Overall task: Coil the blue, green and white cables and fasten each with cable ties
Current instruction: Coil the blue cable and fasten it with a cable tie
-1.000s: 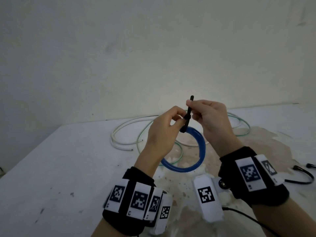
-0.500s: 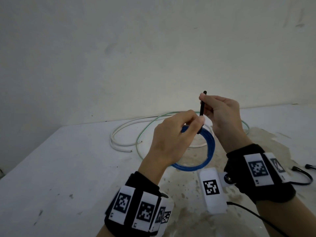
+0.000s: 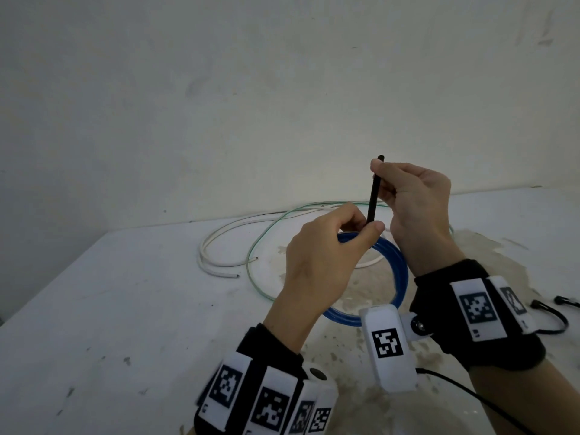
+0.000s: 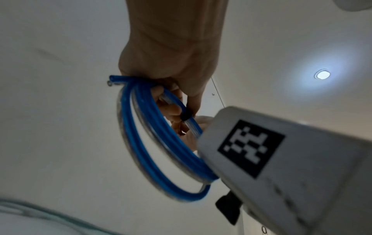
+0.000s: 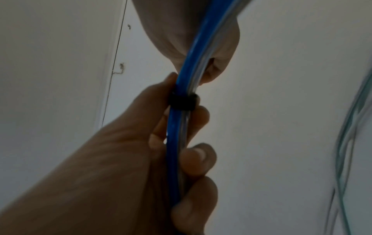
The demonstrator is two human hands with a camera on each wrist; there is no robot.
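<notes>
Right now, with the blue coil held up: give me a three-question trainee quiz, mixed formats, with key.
1. True or false: the black cable tie is already wrapped round the blue cable.
2. Which hand pinches the tie's free tail? A) left hand B) right hand C) neither
3. Fill in: the green cable and white cable lie loose on the ____.

Key
1. True: the right wrist view shows a black band circling the blue strands.
2. B: its fingers grip the tail near the top, while the left hand holds the coil at the tie's base.
3. table, uncoiled, behind the hands.
</notes>
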